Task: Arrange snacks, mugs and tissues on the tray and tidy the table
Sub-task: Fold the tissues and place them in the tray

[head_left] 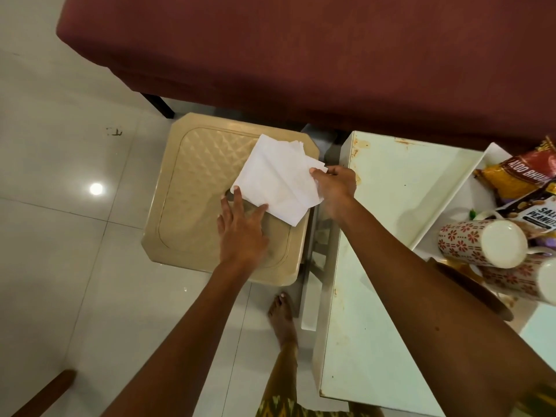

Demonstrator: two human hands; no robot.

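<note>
Big maroon sofa (301, 49) across the top, white counter (385, 206) on the right. On the counter sits a white tray (469, 188) — inside it, snack packets (523, 176) piled at the far end and two flowered mugs (481, 242) lying on their sides, rims toward the camera. Left of the counter, a beige plastic stool (204, 182) carries a loose stack of white tissues (276, 179). Right hand (334, 188) pinches the stack's right edge — thumb on top. Left hand (240, 227) is spread flat, fingertips resting on the lower left corner of the tissues.
</note>
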